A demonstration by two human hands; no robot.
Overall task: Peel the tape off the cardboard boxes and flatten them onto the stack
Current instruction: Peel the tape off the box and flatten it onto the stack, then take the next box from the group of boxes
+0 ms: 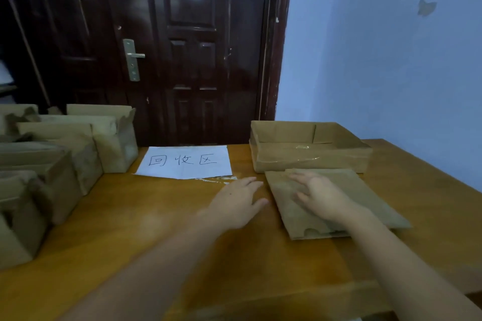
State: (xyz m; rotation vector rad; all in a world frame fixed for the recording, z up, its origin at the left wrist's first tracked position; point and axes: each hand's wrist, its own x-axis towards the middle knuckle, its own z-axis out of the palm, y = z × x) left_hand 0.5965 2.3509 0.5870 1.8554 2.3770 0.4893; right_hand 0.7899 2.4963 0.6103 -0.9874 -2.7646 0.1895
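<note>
A flattened cardboard box lies on the wooden table right of centre. My right hand rests palm down on it, fingers spread. Just left of the flat cardboard, my left hand lies open on the bare table, its fingertips near the cardboard's left edge. Behind the flat piece stands an open shallow cardboard box with clear tape glinting along its front wall. Several taped cardboard boxes are piled at the left side of the table.
A white paper sheet with handwritten characters lies at the table's back edge, a scrap of tape by its front edge. A dark wooden door stands behind the table and a pale blue wall at the right.
</note>
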